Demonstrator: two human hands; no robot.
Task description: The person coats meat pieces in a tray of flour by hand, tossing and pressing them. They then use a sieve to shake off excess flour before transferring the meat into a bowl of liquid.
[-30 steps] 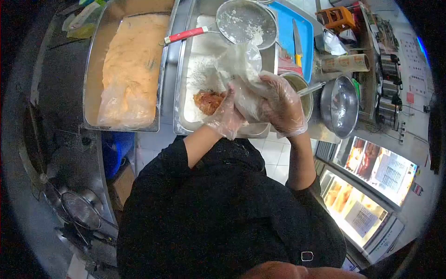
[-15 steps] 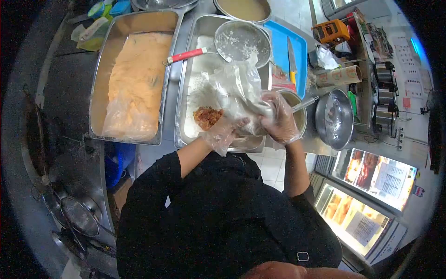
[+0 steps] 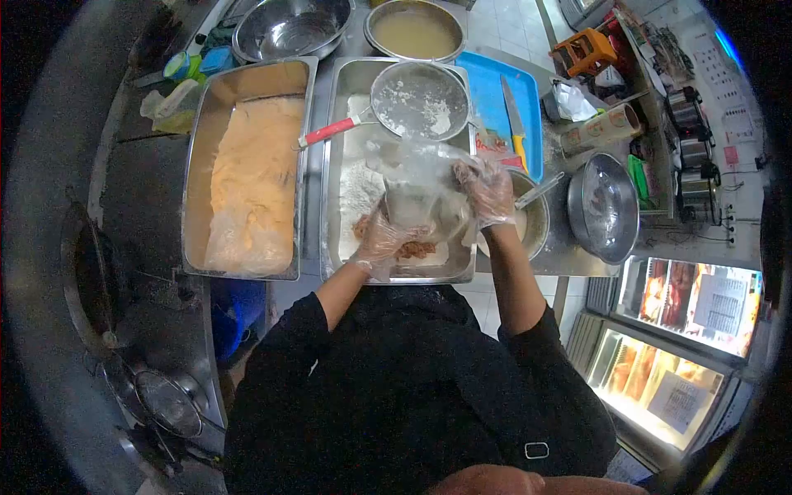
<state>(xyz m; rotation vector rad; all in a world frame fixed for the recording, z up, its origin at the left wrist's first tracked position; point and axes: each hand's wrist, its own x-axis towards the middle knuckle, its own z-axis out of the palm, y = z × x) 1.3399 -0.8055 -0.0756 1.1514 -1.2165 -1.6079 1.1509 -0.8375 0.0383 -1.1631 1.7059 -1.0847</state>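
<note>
A clear plastic bag (image 3: 417, 202) hangs over the metal tray of white flour (image 3: 357, 186), with both hands on it. My left hand (image 3: 381, 244), in a clear disposable glove, is closed on the bag's lower left side, low in the tray. My right hand (image 3: 488, 191), gloved the same way, pinches the bag's upper right part. Reddish-brown wet pieces (image 3: 417, 249), perhaps marinated meat, lie on the flour below the bag and beside my left hand. A round sieve (image 3: 422, 101) with a red handle rests across the tray's far end, dusted with flour.
On the left stands a deep tray of orange powder (image 3: 256, 165). Behind are an empty steel bowl (image 3: 293, 33) and a bowl of cloudy liquid (image 3: 415, 33). To the right are a blue tray (image 3: 491, 78) with a yellow-handled knife (image 3: 513, 115), a pot (image 3: 538, 223) and a steel bowl (image 3: 602, 210).
My right hand has moved up and away from my left, stretching the bag between them. More reddish-brown pieces now lie in the tray under the bag. The camera view has shifted slightly.
</note>
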